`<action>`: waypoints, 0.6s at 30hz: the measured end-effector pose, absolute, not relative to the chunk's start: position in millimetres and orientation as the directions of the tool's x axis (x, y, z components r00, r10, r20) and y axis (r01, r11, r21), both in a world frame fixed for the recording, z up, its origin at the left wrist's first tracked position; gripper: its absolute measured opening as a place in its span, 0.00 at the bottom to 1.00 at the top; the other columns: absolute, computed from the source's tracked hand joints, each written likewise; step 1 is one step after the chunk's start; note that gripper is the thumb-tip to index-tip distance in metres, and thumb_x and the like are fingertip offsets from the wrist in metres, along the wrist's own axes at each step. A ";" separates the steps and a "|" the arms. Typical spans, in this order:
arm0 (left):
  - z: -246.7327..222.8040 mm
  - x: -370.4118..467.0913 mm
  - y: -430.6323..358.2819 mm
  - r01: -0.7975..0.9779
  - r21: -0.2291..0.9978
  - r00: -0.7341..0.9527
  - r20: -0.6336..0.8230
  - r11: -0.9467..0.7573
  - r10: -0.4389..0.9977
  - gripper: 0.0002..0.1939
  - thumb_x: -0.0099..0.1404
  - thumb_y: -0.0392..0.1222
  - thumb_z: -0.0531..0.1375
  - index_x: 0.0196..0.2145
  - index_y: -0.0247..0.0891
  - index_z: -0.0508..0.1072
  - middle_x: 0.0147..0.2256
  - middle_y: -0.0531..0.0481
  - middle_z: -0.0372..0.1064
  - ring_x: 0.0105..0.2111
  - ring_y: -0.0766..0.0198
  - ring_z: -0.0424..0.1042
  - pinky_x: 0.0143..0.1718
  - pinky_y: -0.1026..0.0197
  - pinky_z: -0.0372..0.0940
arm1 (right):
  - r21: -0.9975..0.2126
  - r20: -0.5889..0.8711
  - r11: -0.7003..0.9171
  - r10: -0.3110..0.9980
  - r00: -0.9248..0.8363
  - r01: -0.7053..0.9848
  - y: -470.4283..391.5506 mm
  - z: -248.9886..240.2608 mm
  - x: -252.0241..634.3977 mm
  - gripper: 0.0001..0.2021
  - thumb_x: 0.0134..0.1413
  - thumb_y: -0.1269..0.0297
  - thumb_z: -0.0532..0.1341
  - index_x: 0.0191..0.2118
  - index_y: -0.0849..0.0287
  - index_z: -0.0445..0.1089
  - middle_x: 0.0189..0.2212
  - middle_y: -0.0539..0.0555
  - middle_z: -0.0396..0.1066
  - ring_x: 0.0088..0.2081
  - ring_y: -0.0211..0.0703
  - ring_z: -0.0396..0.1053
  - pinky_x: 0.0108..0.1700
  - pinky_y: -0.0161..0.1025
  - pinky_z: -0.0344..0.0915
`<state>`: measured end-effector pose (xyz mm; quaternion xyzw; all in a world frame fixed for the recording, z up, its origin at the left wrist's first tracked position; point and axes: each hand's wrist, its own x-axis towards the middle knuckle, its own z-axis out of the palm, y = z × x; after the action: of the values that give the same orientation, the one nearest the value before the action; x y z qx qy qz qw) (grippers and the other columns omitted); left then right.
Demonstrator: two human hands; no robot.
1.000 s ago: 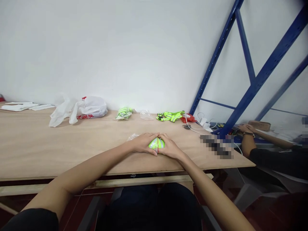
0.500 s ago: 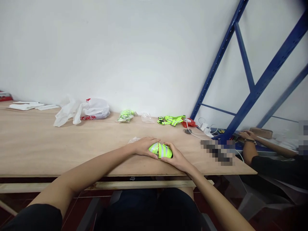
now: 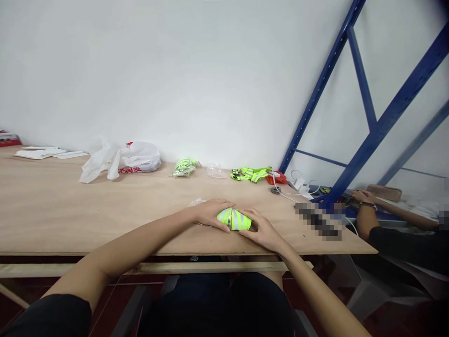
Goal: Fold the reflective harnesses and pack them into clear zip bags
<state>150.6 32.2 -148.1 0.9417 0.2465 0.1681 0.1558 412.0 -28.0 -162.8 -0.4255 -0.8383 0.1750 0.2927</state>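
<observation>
A folded bundle of yellow-green reflective strap (image 3: 234, 219) lies near the table's front edge, between my two hands. My left hand (image 3: 214, 214) is wrapped round its left end, thumb in front and fingers behind. At the right end, my right hand (image 3: 261, 229) grips it between thumb and fingertips, with a gap at the palm. Clear plastic (image 3: 197, 202) shows behind my left wrist, partly hidden by it.
Along the wall are a white plastic bag (image 3: 142, 157), a bagged green bundle (image 3: 185, 167), a clear bag (image 3: 215, 171), loose reflective straps (image 3: 250, 174) and a red item (image 3: 277, 177) with cables. A blue rack (image 3: 375, 135) and another person's hands (image 3: 363, 195) are at right.
My right hand has shifted slightly right on the bundle, showing more of its right end. My left hand keeps nearly the same place. The view has moved a little.
</observation>
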 end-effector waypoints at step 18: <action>-142.8 159.3 25.9 0.225 0.366 0.862 0.357 -0.903 0.359 0.46 0.55 0.66 0.68 0.64 0.39 0.64 0.58 0.37 0.68 0.56 0.45 0.68 0.58 0.51 0.60 | -0.688 0.435 0.510 0.859 -0.269 0.517 -38.1 -166.2 376.9 0.25 0.48 0.58 0.71 0.52 0.55 0.68 0.49 0.55 0.75 0.51 0.53 0.72 0.53 0.49 0.69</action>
<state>159.3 25.9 -142.8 0.9520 0.1535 0.2127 0.1578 376.9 -38.1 -166.2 -0.4477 -0.7681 0.2108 0.4063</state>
